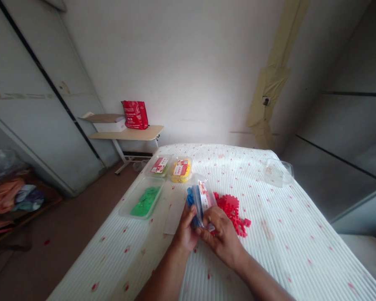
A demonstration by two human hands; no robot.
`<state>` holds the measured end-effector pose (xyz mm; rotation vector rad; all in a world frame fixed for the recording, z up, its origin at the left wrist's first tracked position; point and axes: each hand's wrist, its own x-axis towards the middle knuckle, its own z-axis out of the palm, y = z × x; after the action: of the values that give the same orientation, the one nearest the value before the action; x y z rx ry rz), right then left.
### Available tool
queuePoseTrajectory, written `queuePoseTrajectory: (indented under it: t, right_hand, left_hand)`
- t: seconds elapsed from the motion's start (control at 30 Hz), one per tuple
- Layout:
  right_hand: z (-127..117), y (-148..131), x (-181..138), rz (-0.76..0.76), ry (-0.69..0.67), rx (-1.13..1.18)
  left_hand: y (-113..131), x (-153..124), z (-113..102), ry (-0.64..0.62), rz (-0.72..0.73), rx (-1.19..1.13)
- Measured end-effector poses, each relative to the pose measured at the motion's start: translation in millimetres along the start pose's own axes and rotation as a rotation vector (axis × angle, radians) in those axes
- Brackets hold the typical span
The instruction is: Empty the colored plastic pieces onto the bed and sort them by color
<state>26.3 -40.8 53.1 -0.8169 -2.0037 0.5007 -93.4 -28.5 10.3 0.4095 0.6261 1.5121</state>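
Above the middle of the table, a clear plastic box of blue pieces point(203, 194) is tilted on its side between both my hands. My left hand point(186, 230) grips it from the left, thumb on the near end. My right hand point(221, 234) has its fingers pressed against the labelled lid, at the near right edge. Just behind my right hand lies a loose pile of red interlocking blocks point(230, 207). A white sheet point(172, 217) lies partly hidden beneath my left hand and the box.
Left on the table are an uncovered clear tray with green pieces point(146, 201), a labelled box of yellow pieces point(181, 170) and another labelled box point(159, 166). An upturned-looking clear container point(277, 172) sits far right. A side table point(144, 133) holds a red bag point(135, 115).
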Motion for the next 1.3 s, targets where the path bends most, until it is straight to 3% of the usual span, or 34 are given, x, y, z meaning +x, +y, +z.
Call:
queuePoseTrajectory:
  t: [0.5, 0.93, 1.13, 1.3]
  right_hand:
    - [-6, 14, -2, 0.024, -0.101, 0.195]
    - [1, 13, -6, 0.031, 0.027, 0.133]
    - [2, 11, -7, -0.093, 0.025, -0.072]
    - [11, 14, -8, -0.135, 0.170, -0.246]
  left_hand:
    - [-4, 2, -2, -0.042, -0.039, -0.028]
    - [-7, 5, -3, -0.066, -0.065, -0.012]
    - [-9, 6, -5, -0.059, -0.074, -0.018]
    - [-12, 5, -3, -0.005, -0.079, -0.037]
